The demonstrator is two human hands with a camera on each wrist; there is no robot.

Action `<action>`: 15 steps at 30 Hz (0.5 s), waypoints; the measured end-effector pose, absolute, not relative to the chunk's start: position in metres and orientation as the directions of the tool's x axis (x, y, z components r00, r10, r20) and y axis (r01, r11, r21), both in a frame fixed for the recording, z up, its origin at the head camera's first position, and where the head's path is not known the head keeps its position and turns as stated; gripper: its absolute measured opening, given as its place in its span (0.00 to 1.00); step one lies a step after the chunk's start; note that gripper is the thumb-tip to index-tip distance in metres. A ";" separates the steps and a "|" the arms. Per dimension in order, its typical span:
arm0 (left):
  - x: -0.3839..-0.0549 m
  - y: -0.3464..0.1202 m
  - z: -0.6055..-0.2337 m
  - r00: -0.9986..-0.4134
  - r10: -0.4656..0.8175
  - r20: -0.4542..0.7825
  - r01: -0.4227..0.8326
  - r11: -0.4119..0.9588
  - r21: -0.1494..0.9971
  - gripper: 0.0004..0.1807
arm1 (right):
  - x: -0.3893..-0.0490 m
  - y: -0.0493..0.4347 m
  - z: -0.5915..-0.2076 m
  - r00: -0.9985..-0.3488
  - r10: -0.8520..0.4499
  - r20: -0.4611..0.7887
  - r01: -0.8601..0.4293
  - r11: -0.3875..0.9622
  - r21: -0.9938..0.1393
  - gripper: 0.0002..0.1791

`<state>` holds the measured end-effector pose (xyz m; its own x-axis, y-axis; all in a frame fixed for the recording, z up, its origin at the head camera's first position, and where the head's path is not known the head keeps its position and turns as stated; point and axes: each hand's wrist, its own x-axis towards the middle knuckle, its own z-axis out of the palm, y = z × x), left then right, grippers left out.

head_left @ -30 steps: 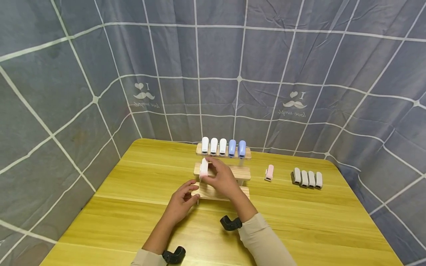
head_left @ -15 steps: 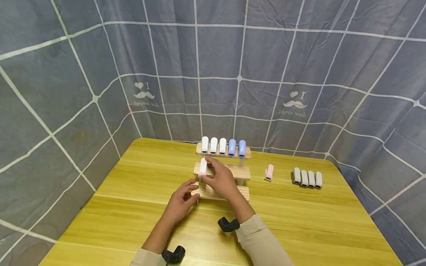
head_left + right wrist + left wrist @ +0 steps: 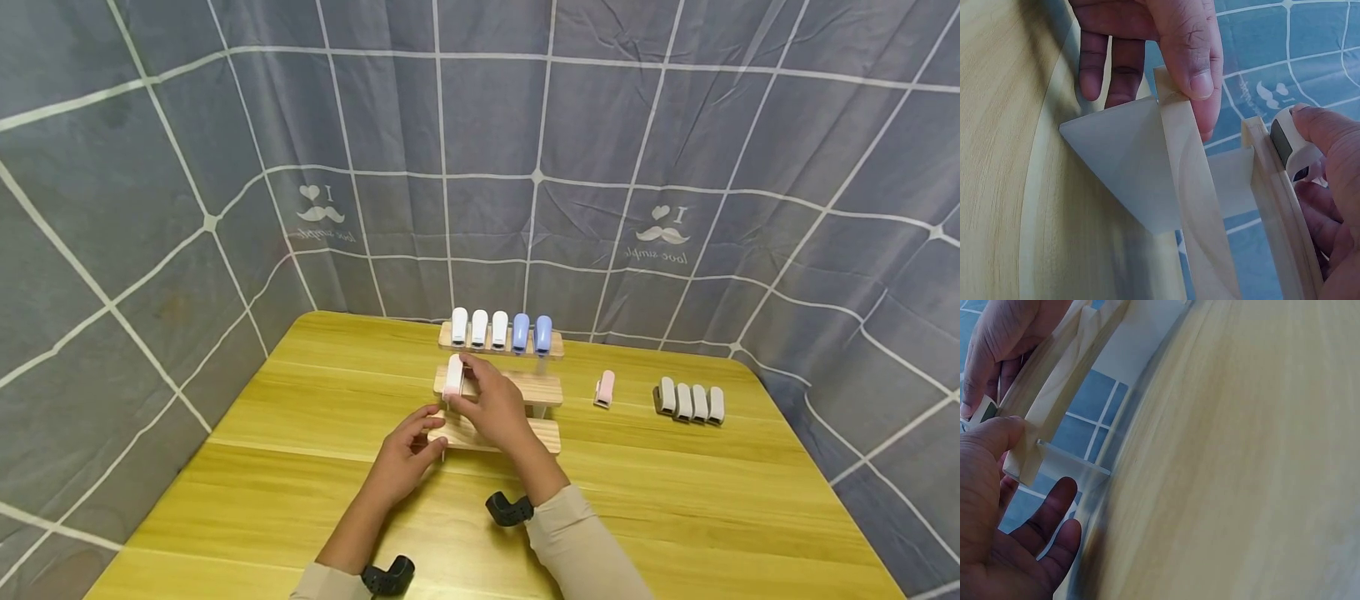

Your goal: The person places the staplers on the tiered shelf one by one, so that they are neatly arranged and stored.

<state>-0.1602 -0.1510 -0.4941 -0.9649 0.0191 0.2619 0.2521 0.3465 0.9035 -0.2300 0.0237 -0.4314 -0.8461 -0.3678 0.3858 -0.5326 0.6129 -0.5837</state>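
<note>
A three-tier wooden stand (image 3: pixel 536 435) with clear supports is on the table. My right hand (image 3: pixel 497 408) pinches a white and pale pink small stapler (image 3: pixel 454 377) between thumb and fingers at the left end of the middle tier. In the right wrist view that stapler (image 3: pixel 1300 145) lies against the board, its dark base toward the wood. My left hand (image 3: pixel 402 454) grips the left end of the lowest tier. Its thumb lies on top of the board (image 3: pixel 1054 403) in the left wrist view, while the other fingers spread beside the clear support.
On the top tier stand three white staplers (image 3: pixel 479 328) and two blue staplers (image 3: pixel 521 332) in a row. A pink stapler (image 3: pixel 605 389) lies right of the stand. Farther right sits a row of several whitish staplers (image 3: pixel 683 401). A grey curtain (image 3: pixel 487 217) hangs behind the table.
My right hand has shifted slightly left with the white and pink stapler along the middle tier. My left hand keeps its grip on the lowest tier's end.
</note>
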 end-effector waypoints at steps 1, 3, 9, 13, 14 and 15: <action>-0.160 -0.151 -0.494 -0.965 0.018 0.263 0.253 0.344 0.904 0.13 | -0.230 0.023 -0.432 -0.844 -0.367 0.391 -0.536 0.615 -0.579 0.37; -0.160 -0.151 -0.493 -0.963 0.014 0.269 0.257 0.341 0.904 0.13 | -0.229 0.023 -0.432 -0.842 -0.363 0.400 -0.539 0.615 -0.576 0.37; -0.151 -0.144 -0.478 -0.960 -0.007 0.281 0.260 0.358 0.897 0.13 | -0.228 0.021 -0.432 -0.843 -0.349 0.408 -0.534 0.632 -0.562 0.36; -0.151 -0.144 -0.477 -0.958 0.000 0.287 0.268 0.353 0.896 0.13 | -0.229 0.020 -0.432 -0.845 -0.337 0.416 -0.528 0.649 -0.547 0.36; -0.153 -0.145 -0.480 -0.959 0.004 0.282 0.266 0.347 0.900 0.13 | -0.228 0.020 -0.432 -0.845 -0.334 0.417 -0.527 0.653 -0.544 0.36; -0.153 -0.145 -0.480 -0.959 0.006 0.284 0.268 0.346 0.899 0.13 | -0.228 0.019 -0.432 -0.846 -0.331 0.419 -0.525 0.656 -0.542 0.36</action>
<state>-0.1529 -0.1454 -0.4802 -0.9589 0.0063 0.2838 0.2684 0.3458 0.8991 -0.2283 0.0194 -0.4316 -0.8457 -0.3305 0.4189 -0.5250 0.6561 -0.5422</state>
